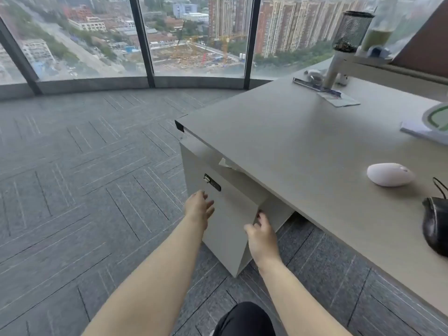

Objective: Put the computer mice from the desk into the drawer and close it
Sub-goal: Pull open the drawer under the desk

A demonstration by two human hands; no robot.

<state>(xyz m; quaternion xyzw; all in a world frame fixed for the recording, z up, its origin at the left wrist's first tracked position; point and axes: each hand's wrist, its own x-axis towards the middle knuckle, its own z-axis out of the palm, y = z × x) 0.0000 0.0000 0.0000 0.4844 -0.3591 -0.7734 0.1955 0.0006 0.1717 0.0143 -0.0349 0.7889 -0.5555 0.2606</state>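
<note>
A white mouse point(389, 174) lies on the grey desk point(291, 132) near its right side. A black mouse point(436, 226) with a cord sits at the right edge of the view. Under the desk's left end stands a grey drawer cabinet point(228, 224) with a black lock panel point(212, 182) on its front. My left hand point(199, 207) hovers with fingers spread against the cabinet front, just below the lock. My right hand point(261, 235) has its fingertips at the front's right edge, holding nothing. The cabinet front looks shut.
A black mesh pen cup point(351, 31) and a bottle point(380, 32) stand on a raised shelf at the back right. Papers point(337, 98) and a white-green round object point(436, 117) lie on the desk. Grey carpet point(84, 178) spreads left; windows behind.
</note>
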